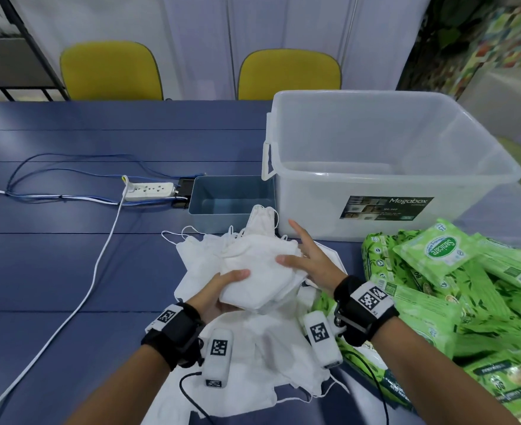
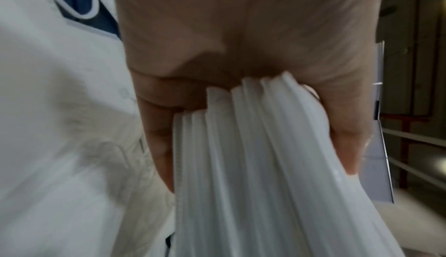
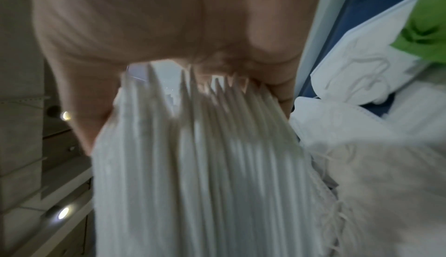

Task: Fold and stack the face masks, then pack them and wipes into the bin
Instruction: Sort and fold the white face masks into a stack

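Note:
A stack of folded white face masks [image 1: 259, 271] is held just above the table between both hands. My left hand [image 1: 222, 289] grips its near-left end, thumb on top; the left wrist view shows the stack's edges [image 2: 253, 156] pinched between thumb [image 2: 345, 146] and fingers. My right hand [image 1: 308, 262] grips the right end with the thumb on top and the index finger pointing away; the right wrist view shows the same layered edges [image 3: 205, 175]. Loose unfolded masks [image 1: 268, 348] lie underneath. Green wipes packs [image 1: 437, 271] are piled at the right. The clear bin [image 1: 483, 154] stands behind, with nothing visible inside.
A small blue-grey tin [image 1: 201, 191] sits left of the bin, right behind the masks. A white power strip [image 1: 148, 191] with cables [image 1: 69, 179] lies on the blue table [image 1: 53, 256] at the left. Two yellow chairs [image 1: 109, 69] stand beyond the far edge.

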The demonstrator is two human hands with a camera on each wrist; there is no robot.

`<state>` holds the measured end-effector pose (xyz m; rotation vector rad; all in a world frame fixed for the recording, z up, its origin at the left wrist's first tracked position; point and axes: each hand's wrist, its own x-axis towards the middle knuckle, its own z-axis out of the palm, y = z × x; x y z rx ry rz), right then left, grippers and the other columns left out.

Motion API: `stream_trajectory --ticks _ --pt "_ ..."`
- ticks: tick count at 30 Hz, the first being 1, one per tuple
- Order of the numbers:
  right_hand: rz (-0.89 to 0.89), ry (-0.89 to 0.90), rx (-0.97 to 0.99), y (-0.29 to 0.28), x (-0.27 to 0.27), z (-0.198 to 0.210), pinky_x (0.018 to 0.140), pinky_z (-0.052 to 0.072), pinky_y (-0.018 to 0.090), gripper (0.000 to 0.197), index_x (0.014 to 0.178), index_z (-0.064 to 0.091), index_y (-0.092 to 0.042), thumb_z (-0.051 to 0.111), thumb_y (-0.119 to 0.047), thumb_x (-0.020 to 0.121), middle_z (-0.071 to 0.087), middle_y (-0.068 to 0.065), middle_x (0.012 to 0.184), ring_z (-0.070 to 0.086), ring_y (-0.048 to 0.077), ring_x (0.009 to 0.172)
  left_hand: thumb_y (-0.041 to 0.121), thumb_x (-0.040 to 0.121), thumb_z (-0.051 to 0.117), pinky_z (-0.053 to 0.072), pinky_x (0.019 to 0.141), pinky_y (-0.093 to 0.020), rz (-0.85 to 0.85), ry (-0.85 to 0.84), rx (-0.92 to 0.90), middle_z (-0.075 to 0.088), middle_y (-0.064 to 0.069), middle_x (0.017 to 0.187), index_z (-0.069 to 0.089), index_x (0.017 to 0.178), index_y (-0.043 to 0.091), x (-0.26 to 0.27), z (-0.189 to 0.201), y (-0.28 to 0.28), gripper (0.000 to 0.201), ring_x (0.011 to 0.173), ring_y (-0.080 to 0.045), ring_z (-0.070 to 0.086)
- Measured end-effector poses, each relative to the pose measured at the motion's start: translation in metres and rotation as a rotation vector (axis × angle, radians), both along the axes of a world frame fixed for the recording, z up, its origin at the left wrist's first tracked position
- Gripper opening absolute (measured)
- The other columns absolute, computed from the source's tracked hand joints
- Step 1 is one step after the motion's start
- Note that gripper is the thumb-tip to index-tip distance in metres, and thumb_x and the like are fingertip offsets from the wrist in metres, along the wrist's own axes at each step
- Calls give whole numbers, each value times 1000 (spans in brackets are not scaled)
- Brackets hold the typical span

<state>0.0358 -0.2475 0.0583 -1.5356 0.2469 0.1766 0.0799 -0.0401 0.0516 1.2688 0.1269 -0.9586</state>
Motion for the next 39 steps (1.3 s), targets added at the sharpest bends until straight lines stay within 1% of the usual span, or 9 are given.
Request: stream_trajectory --ticks 7,12,16,21,26,29,32,35,39 --pt "91 -156 -123 0 -13 6 96 44 23 104 135 36 -45 82 -68 45 50 2 135 50 11 123 32 29 91 58 64 -42 25 118 -52 71 -11 105 61 112 12 -3 -4 9 91 91 -26 68" --pt "22 -153 -175 1 -10 5 111 34 46 89 124 53 -34 71 -80 50 57 -1 132 49 16 127 33 39 82 58 61 -39 32 73 -46 74 -6 95 61 108 15 3 -2 12 75 83 -23 71" --pt "-51 -110 -169 7 -5 3 109 36 48 93 122 59 -25 60 -88 54 59 6 130 51 25 125 28 49 79 59 60 -42 38 79 -55 74 -6 91 62 106 15 3 4 7 60 78 -22 71" --pt "-173 -97 -110 11 -3 16 103 43 35 62 124 59 -19 48 -65 85 64 -4 120 55 16 120 35 50 82 52 89 -48 122 160 10 70 -11 103 61 110 16 3 5 -2 67 97 -32 65" --pt "-205 -1 39 15 -6 19 98 45 39 72 136 41 -37 63 -62 72 48 -9 130 49 15 122 35 66 75 53 85 -44 139 171 -22 70 -12 96 60 109 15 2 4 -4 50 91 -30 66" --pt "-264 -5 12 18 -3 12 98 44 31 96 143 26 -33 85 -32 67 44 -4 128 51 16 119 26 82 64 55 79 -39 61 58 -94 72 -7 103 60 117 11 -8 10 -13 38 93 -22 68" --pt "-302 -6 119 14 -5 2 90 51 33 109 142 28 -31 89 -15 53 51 2 130 58 17 112 19 72 75 57 69 -36 100 -142 -104 66 -10 119 54 127 8 -8 3 -13 60 106 -25 65" --pt "-292 -76 100 10 -12 -3 85 54 33 102 140 35 -32 86 4 59 57 -3 111 63 16 99 39 40 94 55 81 -36 47 -265 12 69 -11 114 62 118 6 -5 -3 -5 90 103 -25 67" --pt "-269 -182 -122 9 -18 -7 89 54 34 101 132 37 -45 91 -15 51 57 4 121 61 19 106 38 48 90 47 98 -35 -23 -455 61 59 -2 130 48 134 20 3 -12 10 98 120 -19 56"
